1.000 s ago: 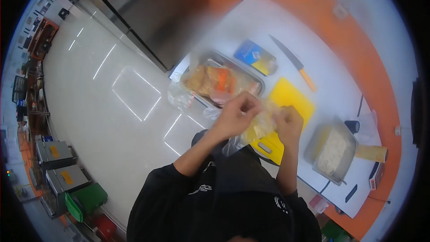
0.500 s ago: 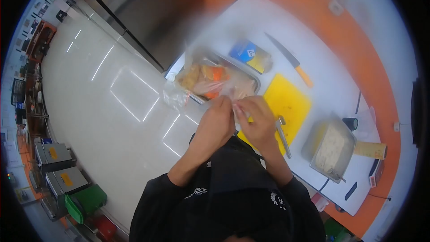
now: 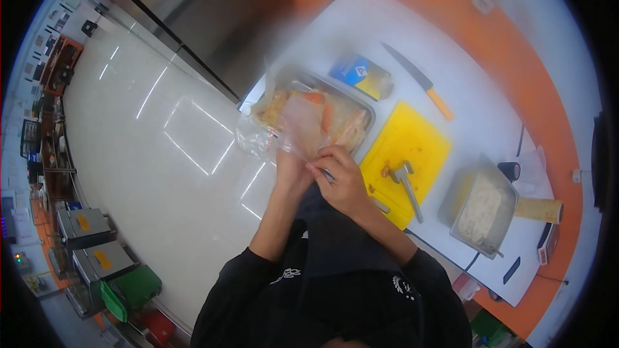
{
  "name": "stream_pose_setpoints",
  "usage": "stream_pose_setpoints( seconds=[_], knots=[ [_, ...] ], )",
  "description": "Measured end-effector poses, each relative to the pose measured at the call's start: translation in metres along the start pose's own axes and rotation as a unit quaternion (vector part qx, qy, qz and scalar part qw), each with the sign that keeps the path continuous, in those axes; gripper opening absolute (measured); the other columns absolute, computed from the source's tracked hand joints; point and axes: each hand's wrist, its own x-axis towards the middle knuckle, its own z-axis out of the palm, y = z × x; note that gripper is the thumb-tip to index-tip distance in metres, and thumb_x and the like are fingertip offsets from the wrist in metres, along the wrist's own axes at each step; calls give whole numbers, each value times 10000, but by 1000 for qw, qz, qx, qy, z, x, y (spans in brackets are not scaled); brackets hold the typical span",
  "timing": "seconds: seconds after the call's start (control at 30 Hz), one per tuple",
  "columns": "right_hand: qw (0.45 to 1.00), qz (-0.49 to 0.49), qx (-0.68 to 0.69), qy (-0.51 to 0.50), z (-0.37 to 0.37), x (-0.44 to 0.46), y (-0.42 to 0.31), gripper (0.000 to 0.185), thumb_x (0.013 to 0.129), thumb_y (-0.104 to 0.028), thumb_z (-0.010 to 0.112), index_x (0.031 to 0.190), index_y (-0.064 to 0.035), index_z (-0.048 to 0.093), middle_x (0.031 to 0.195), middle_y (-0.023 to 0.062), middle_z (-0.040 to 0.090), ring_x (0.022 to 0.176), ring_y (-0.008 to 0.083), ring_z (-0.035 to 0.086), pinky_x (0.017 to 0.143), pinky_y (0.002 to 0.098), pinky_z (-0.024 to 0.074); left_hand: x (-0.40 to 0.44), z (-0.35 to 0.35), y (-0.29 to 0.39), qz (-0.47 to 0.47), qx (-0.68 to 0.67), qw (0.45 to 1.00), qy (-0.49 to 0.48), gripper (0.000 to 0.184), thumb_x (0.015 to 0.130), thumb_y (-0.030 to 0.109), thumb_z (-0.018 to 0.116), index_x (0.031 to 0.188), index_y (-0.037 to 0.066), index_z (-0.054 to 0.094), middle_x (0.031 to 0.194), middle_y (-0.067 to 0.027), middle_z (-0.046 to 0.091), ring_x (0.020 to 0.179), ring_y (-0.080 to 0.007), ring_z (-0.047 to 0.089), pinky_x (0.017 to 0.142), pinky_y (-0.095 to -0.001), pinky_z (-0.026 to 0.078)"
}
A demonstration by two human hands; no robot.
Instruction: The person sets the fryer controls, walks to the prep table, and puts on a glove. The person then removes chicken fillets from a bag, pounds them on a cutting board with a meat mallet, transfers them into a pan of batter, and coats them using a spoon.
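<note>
My left hand (image 3: pixel 293 166) is stretched out flat inside a thin clear plastic glove (image 3: pixel 303 119), whose haze blurs the fingers. With its fingertips pinched, my right hand (image 3: pixel 338 177) grips the glove's edge at the left wrist. Just beyond both hands stands a metal tray (image 3: pixel 371 116) holding plastic bags with food in them. Orange pieces like carrots (image 3: pixel 327 116) show there, beside yellowish pieces (image 3: pixel 272 106). To the right of my right hand, a metal meat mallet (image 3: pixel 409 190) lies on a yellow cutting board (image 3: pixel 422 145) with small brown scraps.
A knife with an orange handle (image 3: pixel 440 104) lies beyond the board, near a blue and yellow box (image 3: pixel 361 76). At the right stands a metal pan of pale powder (image 3: pixel 480 212), next to a dark-capped container (image 3: pixel 509 171) and a yellowish roll (image 3: pixel 540 211).
My left hand has slid into the plastic and reaches forward over the tray. My right hand has moved left and down, now at the left wrist, uncovering the mallet's head.
</note>
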Motion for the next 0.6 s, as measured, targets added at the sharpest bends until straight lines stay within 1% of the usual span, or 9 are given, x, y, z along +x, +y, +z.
stream_pose_setpoints(
  seconds=[0.07, 0.1, 0.27, 0.33, 0.37, 0.4, 0.5, 0.57, 0.6],
  knots=[
    [999, 18, 37, -20, 6, -4, 0, 89, 772, -5, 706, 810, 8, 626, 876, 124, 593, 818, 283, 594, 718, 336, 482, 61, -87, -20, 93, 156, 979, -89, 441, 991, 400, 438, 1308, 93, 432, 1184, -52, 541, 1104, -201, 510, 933, -350, 423],
    [998, 28, 54, -30, 9, -6, -1, 87, 778, -13, 704, 811, 7, 627, 879, 122, 594, 826, 280, 593, 725, 336, 482, 71, -98, -23, 120, 215, 963, -107, 465, 990, 429, 417, 1320, 102, 420, 1210, -50, 525, 1122, -209, 494, 952, -374, 404],
    [982, 44, 143, -112, 13, -12, -12, 77, 794, -39, 694, 800, -4, 626, 881, 114, 595, 837, 273, 590, 740, 343, 476, 44, -42, -11, 196, 419, 883, -74, 635, 964, 567, 318, 1440, 146, 310, 1380, -61, 412, 1208, -278, 425, 1035, -494, 300],
    [970, 29, 165, -173, 16, -15, -19, 93, 803, -62, 687, 810, -8, 612, 897, 113, 592, 848, 281, 579, 763, 353, 461, 37, -23, -1, 143, 323, 930, -98, 704, 952, 609, 285, 1478, 141, 257, 1444, -74, 354, 1252, -303, 391, 1062, -513, 271],
    [964, 30, 178, -197, 19, -19, -22, 98, 804, -68, 687, 817, -9, 609, 900, 114, 591, 851, 286, 576, 768, 355, 458, 35, -18, 6, 76, 182, 971, -133, 736, 946, 623, 271, 1489, 127, 229, 1473, -83, 321, 1279, -314, 371, 1073, -508, 263],
    [956, 30, 192, -221, 22, -23, -23, 104, 805, -73, 686, 824, -11, 605, 904, 115, 590, 854, 290, 572, 773, 356, 455, 35, -17, 11, 9, 37, 986, -163, 769, 939, 637, 258, 1499, 113, 201, 1502, -92, 287, 1306, -324, 350, 1084, -503, 254],
    [944, 12, 196, -265, 20, -21, -18, 105, 822, -95, 672, 846, -22, 601, 903, 119, 586, 860, 307, 565, 774, 364, 456, 44, -44, 2, 22, 66, 987, -147, 595, 995, 476, 326, 1360, 17, 427, 1345, -139, 490, 1256, -246, 461, 1037, -397, 372],
    [940, -6, 183, -286, 13, -20, -7, 101, 836, -116, 664, 848, -28, 616, 894, 123, 594, 860, 308, 574, 776, 365, 461, 52, -63, 11, 42, 225, 963, -146, 573, 990, 460, 361, 1325, 8, 472, 1250, -134, 563, 1178, -252, 526, 985, -399, 416],
    [924, 25, 179, -337, 2, -17, 3, 100, 846, -124, 653, 876, -30, 637, 907, 125, 614, 875, 301, 589, 793, 361, 468, 55, -70, 15, 50, 302, 941, -145, 562, 988, 452, 379, 1307, 4, 495, 1202, -131, 600, 1139, -255, 559, 959, -400, 438]
  ],
)
